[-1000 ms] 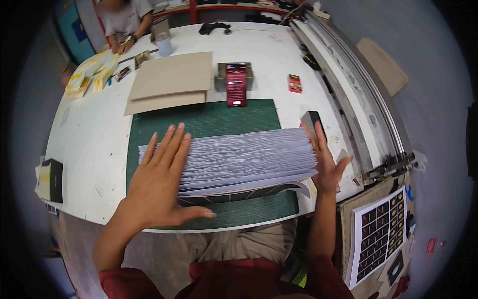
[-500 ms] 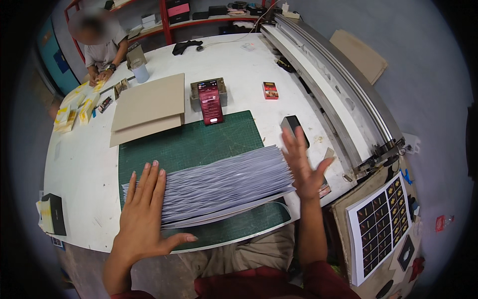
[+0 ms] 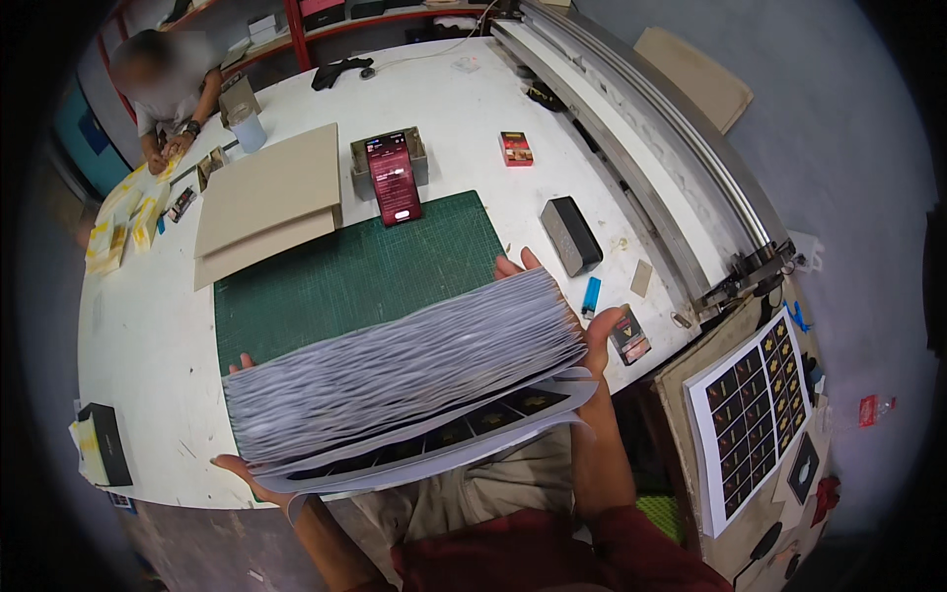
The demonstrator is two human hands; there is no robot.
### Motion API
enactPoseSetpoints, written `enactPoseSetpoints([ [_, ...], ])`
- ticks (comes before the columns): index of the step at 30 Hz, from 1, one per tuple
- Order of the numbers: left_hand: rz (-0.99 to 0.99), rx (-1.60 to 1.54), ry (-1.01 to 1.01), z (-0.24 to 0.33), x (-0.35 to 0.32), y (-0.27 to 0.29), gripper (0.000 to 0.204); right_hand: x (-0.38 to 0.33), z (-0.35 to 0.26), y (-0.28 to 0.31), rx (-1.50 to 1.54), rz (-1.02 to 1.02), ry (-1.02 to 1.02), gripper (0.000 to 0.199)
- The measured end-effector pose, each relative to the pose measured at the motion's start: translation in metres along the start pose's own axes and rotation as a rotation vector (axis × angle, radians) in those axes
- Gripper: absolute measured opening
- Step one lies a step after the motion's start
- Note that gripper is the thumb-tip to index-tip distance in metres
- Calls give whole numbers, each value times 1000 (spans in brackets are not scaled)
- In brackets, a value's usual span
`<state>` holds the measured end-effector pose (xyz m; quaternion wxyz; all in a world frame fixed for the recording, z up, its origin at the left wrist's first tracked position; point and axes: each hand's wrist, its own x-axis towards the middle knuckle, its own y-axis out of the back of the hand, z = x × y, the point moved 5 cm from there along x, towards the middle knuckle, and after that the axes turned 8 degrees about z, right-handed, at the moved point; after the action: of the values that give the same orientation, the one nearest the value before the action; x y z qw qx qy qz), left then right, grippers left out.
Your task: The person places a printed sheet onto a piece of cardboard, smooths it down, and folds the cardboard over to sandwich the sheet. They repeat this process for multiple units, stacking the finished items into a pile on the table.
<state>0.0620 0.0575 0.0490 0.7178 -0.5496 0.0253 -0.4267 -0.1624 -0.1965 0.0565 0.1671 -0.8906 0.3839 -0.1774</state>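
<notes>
A thick stack of white paper sheets stands with its edges facing up over the near side of the green cutting mat. My left hand grips its left end, thumb on the near side and fingertips showing past the far side. At the other end, my right hand holds the stack in the same way, its fingers mostly hidden behind the paper. The nearest sheets lean apart toward me, showing dark printed panels. Under the stack, the near part of the mat is hidden.
Beyond the mat, a phone leans on a small grey box. Folded cardboard lies left of it. A dark box, blue lighter and small pack lie right, near a long metal machine. Another person works far left.
My left hand has gone from lying flat on the stack to gripping its left end. My right hand has closed on the right end. The stack has tilted, and its near sheets have parted.
</notes>
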Motion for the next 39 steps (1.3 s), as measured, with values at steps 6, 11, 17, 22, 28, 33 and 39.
enactPoseSetpoints([
  [6,822,399,-191,35,-26,58,76,9,-2,3,13,78,-45,122],
  [11,1293,431,-150,12,-6,16,77,7,-19,15,-110,-16,99,139],
  [17,1196,475,-105,15,-11,41,79,-39,8,54,-355,-252,98,144],
  [22,319,196,11,34,-27,82,89,-19,20,49,-560,-9,28,133],
  [28,91,988,100,58,-69,126,96,-17,26,47,-321,-18,-169,115],
  [33,176,925,12,46,-104,154,71,-22,22,34,-526,-100,14,120],
  [39,224,693,46,29,-90,120,60,-35,30,40,-201,-100,-292,127],
])
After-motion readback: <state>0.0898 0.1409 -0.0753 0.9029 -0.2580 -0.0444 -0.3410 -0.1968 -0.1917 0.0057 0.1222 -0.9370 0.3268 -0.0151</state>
